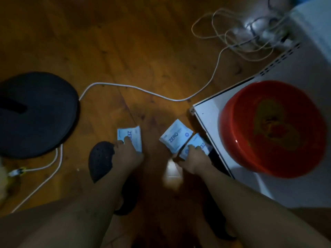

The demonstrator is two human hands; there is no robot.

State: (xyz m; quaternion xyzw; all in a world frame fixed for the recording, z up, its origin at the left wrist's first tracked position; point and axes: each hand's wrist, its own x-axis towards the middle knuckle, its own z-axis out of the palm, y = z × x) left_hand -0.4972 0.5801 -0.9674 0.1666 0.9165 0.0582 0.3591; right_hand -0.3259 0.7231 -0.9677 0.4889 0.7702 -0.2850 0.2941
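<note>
Fingers (pixel 127 140) of your left hand (pixel 128 153) are curled over the near end of the left packet (pixel 131 134), thumb side and fingertips close together, clamped on it. That packet is white with blue ZERO print, sits low over the wooden floor (pixel 143 51), just right of a black perforated shoe (pixel 102 160).

Your right hand (pixel 193 158) does the same: fingers (pixel 192 147) bent and pressed down on the right packet (pixel 196 141), which lies tight against the corner of the white cabinet (pixel 206 111). The middle packet (pixel 176 135) touches the right packet and angles away to the left; its near end runs under your right hand. It is probably gripped too, but the frame is dim and blurred there, so you cannot tell for sure. Left packet and middle packet are apart, bare floor between them.

On the cabinet top sits a red bowl (pixel 272 129). A white cable (pixel 143 90) snakes across the floor from a black round seat (pixel 35 113) toward a tangle of plugs (pixel 259 31) at upper right.
</note>
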